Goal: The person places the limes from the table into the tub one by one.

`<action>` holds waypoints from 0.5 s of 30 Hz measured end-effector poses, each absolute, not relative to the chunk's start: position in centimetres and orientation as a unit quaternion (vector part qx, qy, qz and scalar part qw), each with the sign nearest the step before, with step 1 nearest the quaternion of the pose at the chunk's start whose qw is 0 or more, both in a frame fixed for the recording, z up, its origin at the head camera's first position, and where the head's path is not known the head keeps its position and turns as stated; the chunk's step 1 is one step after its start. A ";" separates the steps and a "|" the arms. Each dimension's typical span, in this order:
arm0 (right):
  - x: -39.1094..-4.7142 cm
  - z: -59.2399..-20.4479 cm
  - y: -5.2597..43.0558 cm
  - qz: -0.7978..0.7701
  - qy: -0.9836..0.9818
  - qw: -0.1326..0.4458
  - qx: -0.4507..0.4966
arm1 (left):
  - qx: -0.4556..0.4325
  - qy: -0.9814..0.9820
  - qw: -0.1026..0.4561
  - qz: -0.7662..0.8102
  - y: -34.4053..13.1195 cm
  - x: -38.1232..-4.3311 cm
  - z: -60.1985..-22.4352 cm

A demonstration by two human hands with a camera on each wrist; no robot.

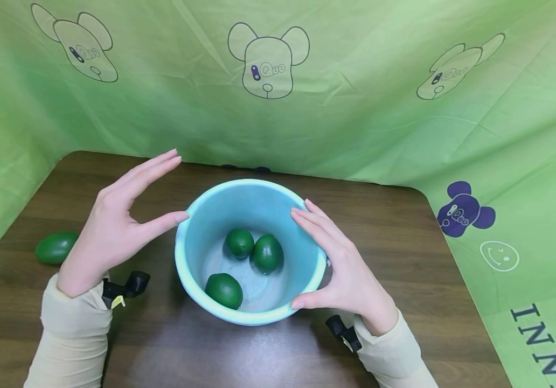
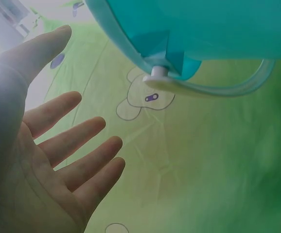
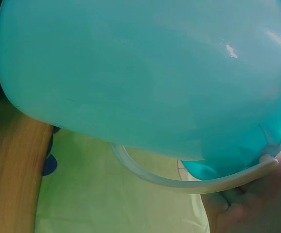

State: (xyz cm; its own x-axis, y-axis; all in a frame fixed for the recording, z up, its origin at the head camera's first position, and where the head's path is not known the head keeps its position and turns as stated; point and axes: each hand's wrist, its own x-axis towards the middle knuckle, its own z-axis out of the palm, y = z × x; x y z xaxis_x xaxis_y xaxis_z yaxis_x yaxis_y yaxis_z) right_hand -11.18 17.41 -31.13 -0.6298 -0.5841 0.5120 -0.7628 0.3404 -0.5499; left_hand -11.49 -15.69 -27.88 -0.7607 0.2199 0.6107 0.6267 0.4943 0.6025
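A light blue bucket with a handle is in front of me, its opening facing up. Inside lie three dark green, lime-like fruits: two side by side, one lime and another, and a third against the near wall. My left hand is spread at the bucket's left, its thumb tip at or near the rim. In the left wrist view its fingers stand apart from the bucket. My right hand spans the right rim, fingertips over the edge and thumb at the near side.
A longer green fruit lies on the brown wooden table beside my left wrist. Green cloth with printed bear heads hangs behind and around the table. Small black cameras are strapped to both wrists.
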 end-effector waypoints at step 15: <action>-11.1 -31.1 17.5 0.393 -0.812 0.114 0.416 | -0.223 -0.838 0.222 -0.445 -16.6 -12.1 -28.4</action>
State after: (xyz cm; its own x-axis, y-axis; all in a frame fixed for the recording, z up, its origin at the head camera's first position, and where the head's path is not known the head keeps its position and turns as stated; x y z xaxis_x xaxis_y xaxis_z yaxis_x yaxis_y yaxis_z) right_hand -11.08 17.47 -31.11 -0.6277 -0.5861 0.5123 -0.7656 0.3454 -0.5428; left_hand -12.09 -16.63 -28.37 -0.8021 0.1769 0.5703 0.5716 0.5038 0.6477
